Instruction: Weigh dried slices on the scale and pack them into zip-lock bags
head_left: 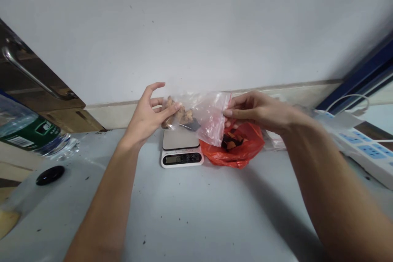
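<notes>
A clear zip bag (211, 108) is stretched sideways between my two hands, just above a small digital kitchen scale (181, 141). Pale brown, lumpy dried pieces, perhaps mushrooms (184, 114), lie in the bag's left end. My left hand (153, 108) grips that end, thumb across the front and some fingers raised or behind it. At the bag's pink-edged mouth, my right hand (248, 110) pinches between thumb and fingers. Beside the scale sits an open red plastic bag (239, 153) with dark and orange pieces (232, 139) in it. The scale's display is too small to read.
A large water bottle (30, 131) with a green label stands at the left, near a black oval object (50, 175). On the right lie a white power strip (365, 147) and a white cable (350, 97). The wall (196, 28) rises behind the table.
</notes>
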Demonstrator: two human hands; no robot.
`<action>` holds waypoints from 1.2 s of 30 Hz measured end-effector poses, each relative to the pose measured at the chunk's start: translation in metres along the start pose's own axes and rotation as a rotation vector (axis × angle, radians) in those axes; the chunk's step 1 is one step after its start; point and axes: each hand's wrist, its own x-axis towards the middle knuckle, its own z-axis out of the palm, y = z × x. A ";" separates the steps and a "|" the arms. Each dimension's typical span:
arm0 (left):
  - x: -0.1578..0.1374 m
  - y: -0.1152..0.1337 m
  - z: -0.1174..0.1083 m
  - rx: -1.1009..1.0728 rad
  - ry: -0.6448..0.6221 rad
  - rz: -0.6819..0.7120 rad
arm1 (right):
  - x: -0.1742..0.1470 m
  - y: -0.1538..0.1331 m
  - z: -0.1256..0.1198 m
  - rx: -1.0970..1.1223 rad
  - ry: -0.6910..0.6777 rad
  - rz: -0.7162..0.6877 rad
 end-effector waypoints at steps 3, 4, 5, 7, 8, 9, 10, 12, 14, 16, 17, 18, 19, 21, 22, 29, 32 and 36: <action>0.001 -0.003 -0.001 0.107 -0.025 -0.022 | 0.004 0.003 0.006 0.021 0.027 -0.008; 0.001 -0.004 -0.002 0.147 -0.028 -0.026 | 0.006 0.004 0.009 0.033 0.038 -0.017; 0.001 -0.005 -0.002 0.187 -0.030 -0.029 | 0.007 0.005 0.012 0.045 0.041 -0.026; 0.002 -0.006 -0.003 0.260 -0.038 -0.040 | 0.011 0.007 0.016 0.066 0.030 -0.045; 0.002 -0.006 -0.003 0.295 -0.044 -0.048 | 0.012 0.009 0.018 0.075 0.023 -0.051; 0.002 -0.006 -0.004 0.329 -0.049 -0.054 | 0.013 0.010 0.019 0.081 0.021 -0.057; 0.002 -0.007 -0.004 0.359 -0.053 -0.057 | 0.014 0.010 0.020 0.084 0.022 -0.062; 0.003 -0.009 -0.003 0.406 -0.058 -0.056 | 0.015 0.011 0.021 0.099 0.030 -0.064; 0.004 -0.013 0.000 0.432 -0.075 -0.057 | 0.015 0.012 0.024 0.117 0.017 -0.050; 0.005 -0.018 0.003 0.457 -0.083 -0.051 | 0.016 0.014 0.027 0.128 -0.005 -0.037; 0.006 -0.021 0.005 0.475 -0.079 -0.030 | 0.017 0.014 0.029 0.126 -0.011 -0.031; 0.006 -0.023 0.006 0.499 -0.066 0.008 | 0.018 0.015 0.032 0.119 -0.015 -0.022; 0.006 -0.023 0.006 0.523 -0.050 0.056 | 0.019 0.017 0.034 0.107 -0.017 -0.009; 0.004 -0.020 0.006 0.533 -0.049 0.146 | 0.021 0.019 0.038 0.085 -0.018 0.031; 0.003 -0.016 0.005 0.511 -0.081 0.169 | 0.022 0.019 0.040 0.079 -0.015 0.049; -0.011 0.016 0.003 0.298 -0.559 0.122 | 0.022 0.017 0.042 0.112 -0.009 0.015; -0.013 0.020 0.005 0.309 -0.578 0.119 | 0.022 0.016 0.041 0.132 -0.025 0.011; -0.013 0.019 0.006 0.307 -0.566 0.122 | 0.023 0.017 0.040 0.116 -0.026 0.016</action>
